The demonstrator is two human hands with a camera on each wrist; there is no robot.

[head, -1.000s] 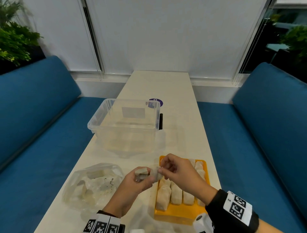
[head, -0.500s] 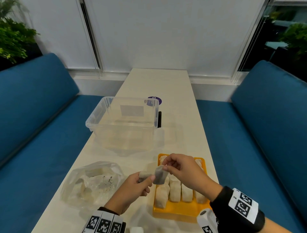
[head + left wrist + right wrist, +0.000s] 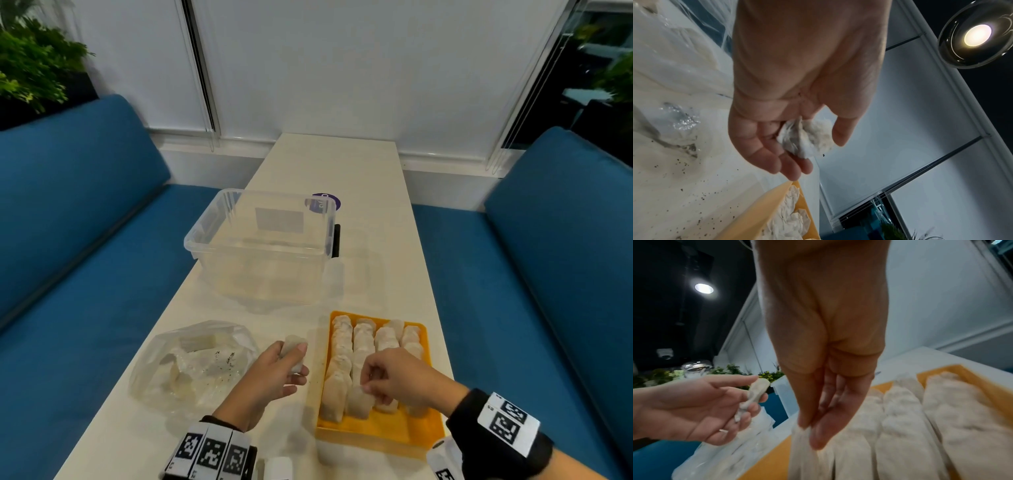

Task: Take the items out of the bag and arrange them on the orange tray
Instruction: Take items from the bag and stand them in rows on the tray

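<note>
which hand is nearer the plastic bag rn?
Left. The left hand holds a pouch just right of the plastic bag; the right hand is farther right, over the orange tray, pinching another pouch.

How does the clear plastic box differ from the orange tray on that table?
The clear rigid plastic box is tall-walled and see-through, while the flat orange plastic tray is shallow and opaque. The box sits farther up the table, the tray near the person, under the right hand. No pale pouches show in the box, whereas the tray carries rows of pale paper pouches. Both are rectangular, open-topped and rest on the pale table.
</note>
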